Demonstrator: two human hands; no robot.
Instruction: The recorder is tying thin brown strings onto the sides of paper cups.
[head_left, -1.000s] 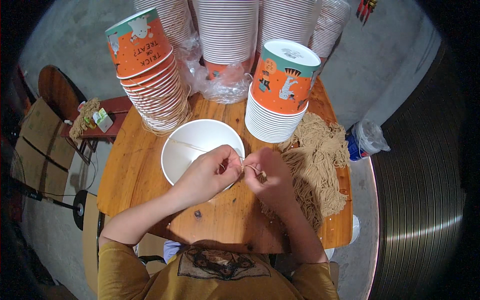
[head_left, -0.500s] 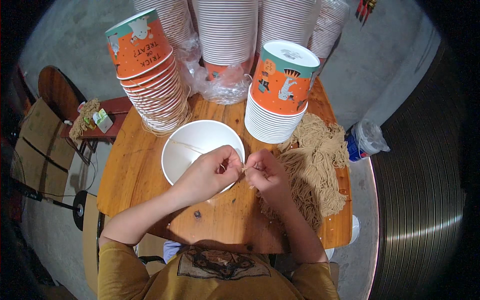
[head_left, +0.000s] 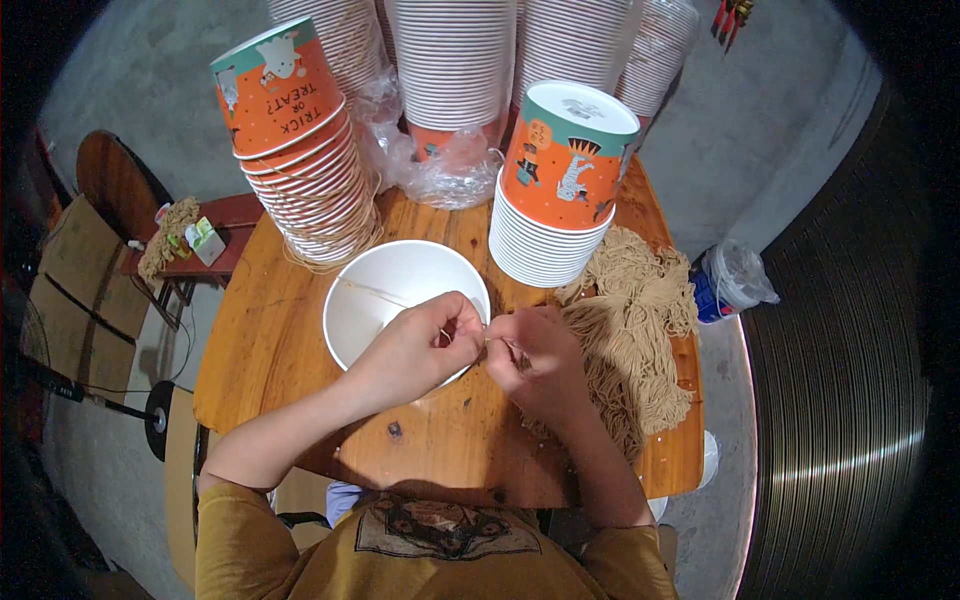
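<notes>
Over the right rim of a white paper bucket (head_left: 370, 275), my left hand (head_left: 425, 345) pinches a tan string (head_left: 372, 292) that runs across the bucket's mouth. Close beside it, my right hand (head_left: 540, 362) pinches the same string, and the fingertips of both hands nearly meet. Only a tiny bit of string shows between them; whether it is knotted I cannot tell. The bucket stands mouth up on the wooden table. To the right of my right hand lies a heap of tan string (head_left: 640, 340).
Upside-down orange buckets with strings round them form a stack (head_left: 310, 190) at the left. Another orange stack (head_left: 560, 190) stands right of centre. Tall plastic-wrapped bucket stacks (head_left: 455, 70) line the back of the table (head_left: 270, 370). A blue-and-white pail (head_left: 725, 285) is beyond its right edge.
My right hand has turned, its fingers now folded over closer to my left fingertips. My left hand and the white bucket have stayed in place.
</notes>
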